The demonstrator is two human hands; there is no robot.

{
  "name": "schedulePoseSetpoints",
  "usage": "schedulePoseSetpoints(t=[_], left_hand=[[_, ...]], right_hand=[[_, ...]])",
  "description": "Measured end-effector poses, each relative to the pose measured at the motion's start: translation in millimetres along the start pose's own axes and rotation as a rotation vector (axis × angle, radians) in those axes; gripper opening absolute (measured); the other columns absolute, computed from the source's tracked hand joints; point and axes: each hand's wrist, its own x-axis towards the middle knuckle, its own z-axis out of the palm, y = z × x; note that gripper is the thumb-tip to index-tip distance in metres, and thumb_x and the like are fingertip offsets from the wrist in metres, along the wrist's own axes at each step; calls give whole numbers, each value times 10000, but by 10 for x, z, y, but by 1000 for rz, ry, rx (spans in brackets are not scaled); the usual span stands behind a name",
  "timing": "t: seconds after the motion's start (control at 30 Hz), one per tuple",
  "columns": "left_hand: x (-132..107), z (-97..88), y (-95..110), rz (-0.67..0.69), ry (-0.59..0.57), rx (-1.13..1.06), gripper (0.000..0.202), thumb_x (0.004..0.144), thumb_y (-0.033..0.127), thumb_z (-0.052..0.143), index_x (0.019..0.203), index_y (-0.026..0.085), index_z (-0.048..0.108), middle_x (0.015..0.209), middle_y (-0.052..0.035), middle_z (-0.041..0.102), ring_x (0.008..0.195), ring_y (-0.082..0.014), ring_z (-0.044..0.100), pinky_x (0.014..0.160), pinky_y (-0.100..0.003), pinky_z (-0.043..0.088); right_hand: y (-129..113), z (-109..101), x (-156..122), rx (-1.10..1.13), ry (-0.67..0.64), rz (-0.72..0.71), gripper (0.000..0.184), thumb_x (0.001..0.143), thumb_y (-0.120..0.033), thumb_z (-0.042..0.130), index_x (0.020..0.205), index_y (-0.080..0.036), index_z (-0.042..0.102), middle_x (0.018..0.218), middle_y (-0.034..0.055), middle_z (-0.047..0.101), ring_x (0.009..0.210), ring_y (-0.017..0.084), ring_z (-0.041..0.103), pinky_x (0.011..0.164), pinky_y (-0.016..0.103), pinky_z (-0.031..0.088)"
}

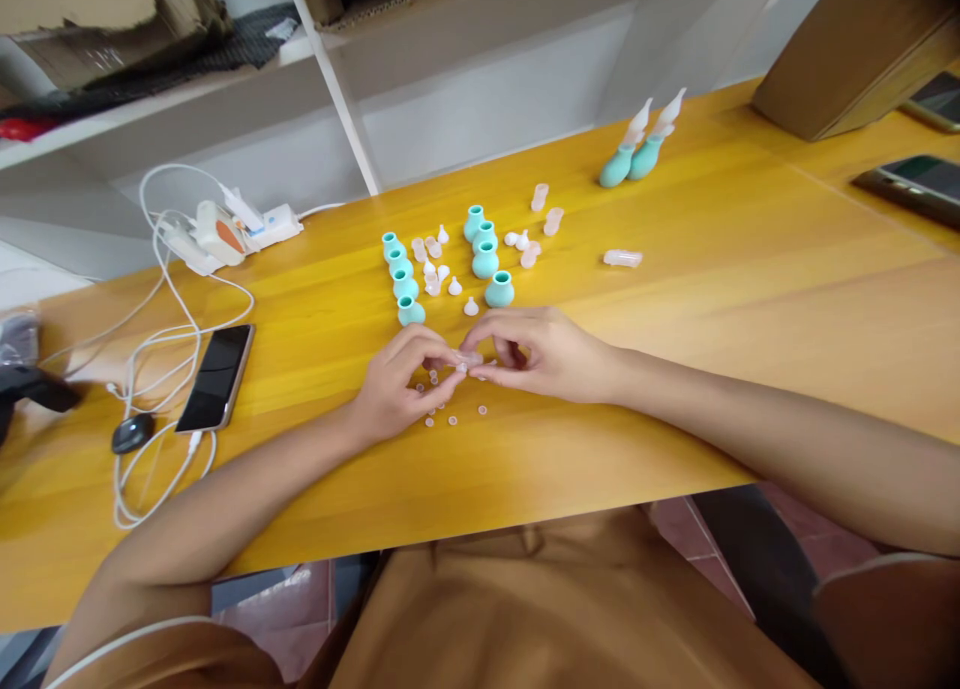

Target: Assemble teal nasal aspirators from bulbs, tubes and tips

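Observation:
My left hand (405, 381) and my right hand (559, 354) meet over the table, both closed in a pinch. Between their fingertips is a small translucent tube (470, 357), partly hidden by the fingers. Small pale rings (452, 421) lie scattered below and beside my left hand. Beyond the hands, open-necked teal rubber bulbs stand in two columns, one on the left (406, 285) and one on the right (485, 260). Around them are small white teardrop-shaped caps (471, 307) and pinkish translucent tubes (553, 221).
Two teal bulbs with pale pointed tips (616, 167) lie at the back right. A lone clear tube (622, 259) lies nearer. On the left are a phone (215, 379), white cables and a power strip (274, 227). A cardboard box (847, 54) stands far right, beside another phone (919, 189).

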Motion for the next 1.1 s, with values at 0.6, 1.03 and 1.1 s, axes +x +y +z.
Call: schedulePoseSetpoints(t=[0.6, 1.03, 1.1], left_hand=[[-8, -7, 1, 154, 32, 49, 288, 932, 174, 841, 1147, 230, 658, 981, -17, 747, 868, -152, 732, 746, -285, 605], [-14, 18, 17, 125, -30, 17, 261, 959, 142, 808, 1142, 234, 647, 1005, -23, 758, 905, -154, 746, 774, -284, 617], [-24, 19, 13, 123, -38, 19, 265, 956, 145, 806, 1145, 240, 647, 1008, -22, 757, 898, -154, 741, 766, -284, 609]], right_hand=[[-58, 0, -32, 9, -5, -65, 153, 1047, -311, 733, 1124, -180, 720, 1018, 41, 754, 635, 77, 527, 630, 225, 469], [11, 11, -5, 39, -111, -27, 204, 1060, -355, 728, 1164, -180, 739, 1095, 77, 738, 803, 125, 632, 748, 259, 512], [-2, 8, -3, 41, -114, -19, 216, 1063, -377, 729, 1157, -184, 747, 1102, 80, 743, 826, 133, 642, 759, 266, 513]])
